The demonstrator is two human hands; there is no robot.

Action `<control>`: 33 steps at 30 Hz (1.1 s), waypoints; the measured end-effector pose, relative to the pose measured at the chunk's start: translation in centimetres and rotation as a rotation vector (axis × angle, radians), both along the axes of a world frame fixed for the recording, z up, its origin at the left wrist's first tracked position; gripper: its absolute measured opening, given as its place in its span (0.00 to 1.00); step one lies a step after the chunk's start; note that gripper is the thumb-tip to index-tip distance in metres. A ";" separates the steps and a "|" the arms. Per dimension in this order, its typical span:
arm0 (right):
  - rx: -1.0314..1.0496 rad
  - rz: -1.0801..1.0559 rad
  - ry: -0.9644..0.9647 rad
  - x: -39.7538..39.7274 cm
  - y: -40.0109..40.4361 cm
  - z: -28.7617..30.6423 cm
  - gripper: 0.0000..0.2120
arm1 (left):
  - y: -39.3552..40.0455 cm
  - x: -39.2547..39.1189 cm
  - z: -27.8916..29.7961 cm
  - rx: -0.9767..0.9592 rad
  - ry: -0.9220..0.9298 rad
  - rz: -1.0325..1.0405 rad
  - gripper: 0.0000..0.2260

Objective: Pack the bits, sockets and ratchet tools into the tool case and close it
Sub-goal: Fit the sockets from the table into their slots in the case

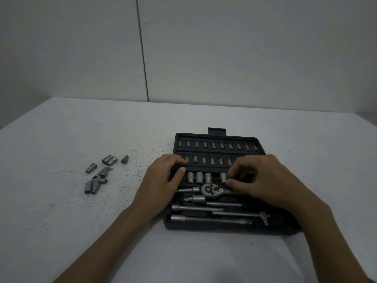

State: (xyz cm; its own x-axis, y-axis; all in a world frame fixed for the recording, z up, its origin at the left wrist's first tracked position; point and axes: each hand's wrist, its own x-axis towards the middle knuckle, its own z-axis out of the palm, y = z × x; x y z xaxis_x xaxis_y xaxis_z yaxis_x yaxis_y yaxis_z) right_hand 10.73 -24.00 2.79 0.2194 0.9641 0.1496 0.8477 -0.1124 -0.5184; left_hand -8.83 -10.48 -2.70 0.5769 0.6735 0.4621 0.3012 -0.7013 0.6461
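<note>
**Seating a socket, pile waiting off to the side**

I see the case lying open on the table, lid side not in view. Two bit rows fill its far half; the ratchet and long bars lie in its near half.

Left hand rests on the case's left edge, fingers fairly straight, pressing down, gripping nothing that I can see.

Right hand sits over the case's middle row, fingers curled, thumb and fingertips pinching at a socket or one just right of it. I cannot tell which, nor whether it is fully down in its slot.

Loose sockets lie in a pile on the table, well left of the case.

Risks, as I judge them:
- A socket pressed in tilted may sit proud and stop the lid closing.
- Wrong size in a slot leaves a later piece homeless.
- If the left hand lifts, the case may slide under the push.
- The pile could roll when picked through.
</note>
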 end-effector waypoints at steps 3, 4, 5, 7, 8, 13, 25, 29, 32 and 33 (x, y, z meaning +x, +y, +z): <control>-0.001 -0.078 -0.146 -0.8 0.2 0.1 0.12 | 0.0 0.0 -0.1 -0.001 0.001 0.005 0.07; 0.008 -0.092 -0.189 -1.2 0.4 0.1 0.13 | 0.1 0.0 -0.1 -0.001 -0.001 0.005 0.06; 0.012 -0.099 -0.219 -1.4 0.5 0.0 0.13 | 0.1 0.0 -0.1 0.000 -0.003 0.002 0.07; 0.007 -0.100 -0.239 -1.7 0.6 -0.2 0.12 | 0.1 0.0 -0.1 0.002 -0.004 -0.004 0.07; 0.004 -0.099 -0.231 -1.7 0.6 -0.3 0.12 | 0.1 0.0 -0.1 0.000 -0.003 -0.003 0.07; 0.023 -0.091 -0.096 -1.7 0.5 -0.1 0.07 | 0.0 0.0 0.0 0.002 -0.003 0.002 0.07; 0.049 -0.018 0.012 -1.6 1.0 -0.8 0.08 | 0.0 0.0 0.0 -0.008 0.001 -0.001 0.06; 0.072 -0.037 0.004 -1.3 0.9 -0.8 0.04 | 0.0 0.0 0.0 0.000 0.000 -0.002 0.06; 0.048 -0.064 -0.011 -0.8 0.6 -0.4 0.06 | -0.1 0.0 0.0 0.001 0.000 -0.001 0.07; 0.027 -0.073 -0.005 -0.6 0.4 -0.4 0.06 | -0.1 0.0 0.0 0.001 0.001 0.000 0.07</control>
